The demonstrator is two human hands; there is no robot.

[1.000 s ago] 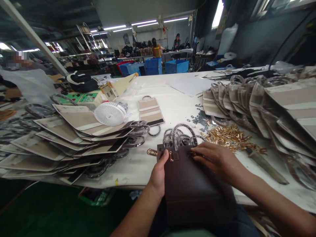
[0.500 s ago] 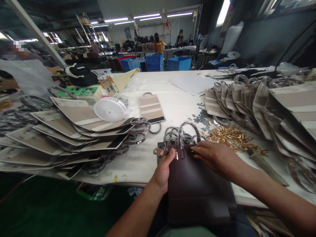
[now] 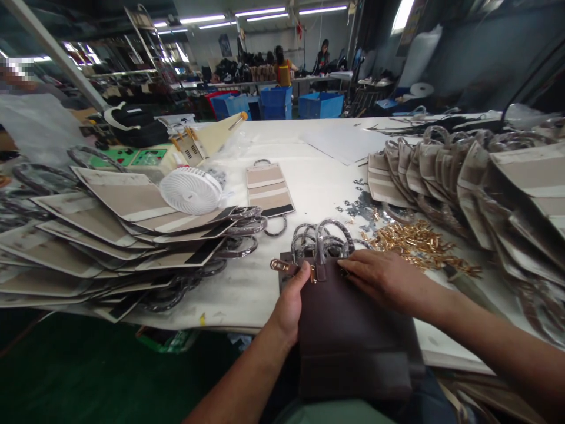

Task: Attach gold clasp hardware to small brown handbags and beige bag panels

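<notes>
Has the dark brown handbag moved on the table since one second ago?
No. The dark brown handbag keeps its top edge beside the gold fittings pile, left hand gripping it, right hand flat on it; only the camera shifted.

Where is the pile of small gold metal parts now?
In the head view, the gold parts lie on the table, right of centre, just beyond the right hand on the dark brown bag, beside the row of beige bags.

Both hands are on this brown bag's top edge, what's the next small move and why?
Probably press the gold clasp onto the brown bag with the left hand: it juts past the top corner by the thumb, while the right hand pins the edge beside the handles.
</notes>
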